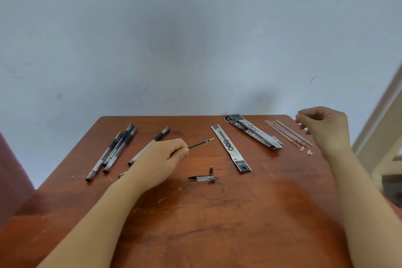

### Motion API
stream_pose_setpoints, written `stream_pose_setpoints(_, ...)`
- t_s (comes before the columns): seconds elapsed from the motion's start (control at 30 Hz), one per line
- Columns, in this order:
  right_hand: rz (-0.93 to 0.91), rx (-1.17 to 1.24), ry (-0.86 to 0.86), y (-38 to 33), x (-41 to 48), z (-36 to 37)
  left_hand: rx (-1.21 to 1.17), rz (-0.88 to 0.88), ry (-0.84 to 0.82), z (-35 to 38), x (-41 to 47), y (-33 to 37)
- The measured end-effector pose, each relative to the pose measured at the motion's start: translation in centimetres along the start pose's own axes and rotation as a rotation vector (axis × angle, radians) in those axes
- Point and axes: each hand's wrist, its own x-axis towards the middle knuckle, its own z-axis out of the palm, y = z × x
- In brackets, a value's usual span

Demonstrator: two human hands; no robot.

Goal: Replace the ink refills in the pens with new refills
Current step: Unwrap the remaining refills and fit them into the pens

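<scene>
— Where's there room on the counter point(217, 224)?
— The scratched wooden near half is bare; pens point(113, 150) and clear tubes point(287, 135) crowd the far edge.
— And the hands?
— Left hand point(161, 161) fingers pinch a thin black refill point(201, 143); right hand point(324, 128) is loosely curled above the tubes, grip unclear.

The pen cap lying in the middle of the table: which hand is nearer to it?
Left. The left hand, holding a refill, is just beside the pen cap. The right hand is far off at the table's back right corner.

Left hand point(162, 160) hides part of one pen point(150, 146).
</scene>
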Motion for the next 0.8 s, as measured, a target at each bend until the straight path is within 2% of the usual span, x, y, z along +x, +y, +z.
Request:
stream_pose_setpoints(0.07,0.014,-0.116,0.044,1.0,0.5,-0.5,0.016,0.016,0.004,0.3,0.0,0.0)
stream_pose_setpoints(0.3,0.093,-0.370,0.107,2.2,0.9,-1.6,-0.124,0.040,0.174,0.1,-0.1,0.2)
stream_pose_setpoints(0.5,0.206,-0.564,0.010,3.2,1.1,-1.9,-0.121,0.066,0.293,-0.1,-0.2,0.2)
stream_pose_setpoints(0.8,0.212,-0.711,-0.178,4.4,1.5,-2.0,-0.085,0.113,0.284,-0.1,-0.2,0.2)
